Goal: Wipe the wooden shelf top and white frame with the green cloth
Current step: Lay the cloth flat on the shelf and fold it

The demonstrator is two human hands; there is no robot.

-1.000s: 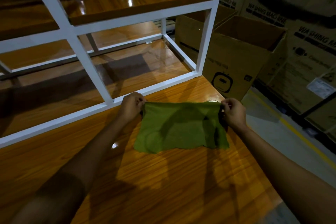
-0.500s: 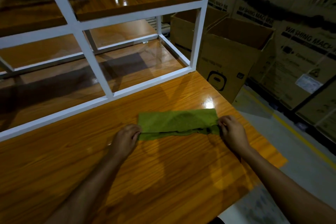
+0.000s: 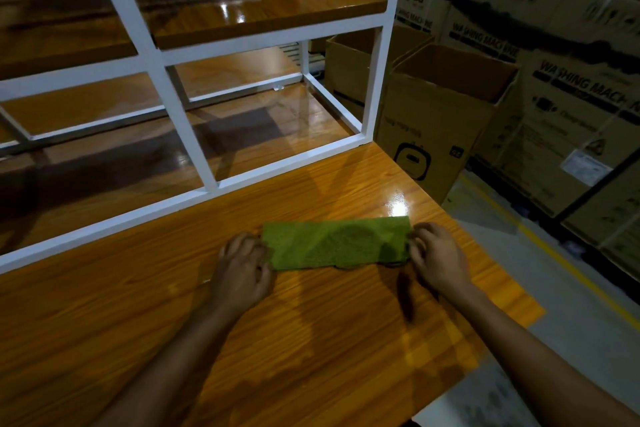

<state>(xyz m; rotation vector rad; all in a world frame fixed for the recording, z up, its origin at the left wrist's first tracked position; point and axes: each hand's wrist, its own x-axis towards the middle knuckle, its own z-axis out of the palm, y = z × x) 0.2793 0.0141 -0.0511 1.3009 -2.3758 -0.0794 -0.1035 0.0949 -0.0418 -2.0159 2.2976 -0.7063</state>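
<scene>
The green cloth (image 3: 332, 242) lies folded into a long flat strip on the glossy wooden shelf top (image 3: 173, 322), near its right end. My left hand (image 3: 242, 270) rests at the strip's left end, fingers curled against the edge. At the right end, the fingertips of my right hand (image 3: 438, 256) pinch the cloth's edge. The white frame (image 3: 194, 135) rises just behind the cloth, with a bottom rail, an upright post and a crossbar carrying an upper wooden shelf (image 3: 263, 7).
An open cardboard box (image 3: 440, 121) stands on the floor right of the shelf end. Stacked washing machine cartons (image 3: 571, 80) line the right side. A yellow floor line (image 3: 568, 263) runs along the aisle. The shelf's right edge drops off close to my right hand.
The cloth, first held spread out by its far corners, has been folded toward me into a narrow strip. Both hands came down to its two ends on the wood.
</scene>
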